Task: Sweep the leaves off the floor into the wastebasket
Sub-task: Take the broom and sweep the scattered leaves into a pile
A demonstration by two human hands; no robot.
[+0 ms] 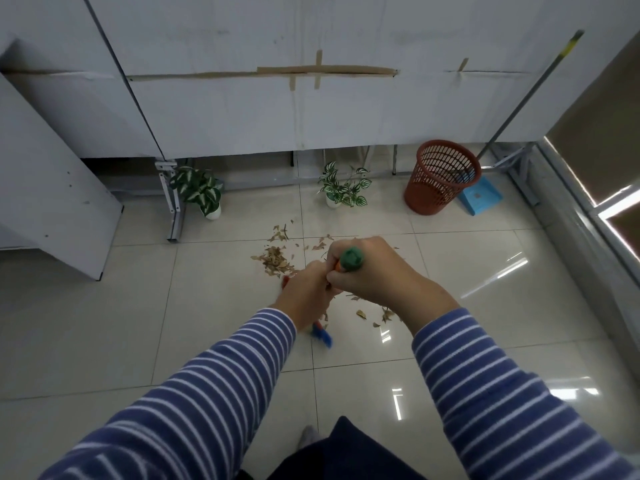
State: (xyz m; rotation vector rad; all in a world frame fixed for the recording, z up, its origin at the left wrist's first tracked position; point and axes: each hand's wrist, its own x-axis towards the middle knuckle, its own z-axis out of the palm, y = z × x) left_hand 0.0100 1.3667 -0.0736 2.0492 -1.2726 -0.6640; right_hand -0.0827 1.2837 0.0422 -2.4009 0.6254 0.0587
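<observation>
Dry brown leaves lie scattered on the pale tiled floor, with a few more nearer to me. Both of my hands grip a broom handle whose green end cap points up at the camera. My right hand holds the top of the handle. My left hand holds it lower down. The broom's blue head shows below my left wrist, mostly hidden. A red-brown mesh wastebasket stands upright at the back right.
A blue dustpan with a long grey handle leans on the wall behind the wastebasket. Two small potted plants stand by the white wall panels. A metal frame leg and a leaning white board are at the left.
</observation>
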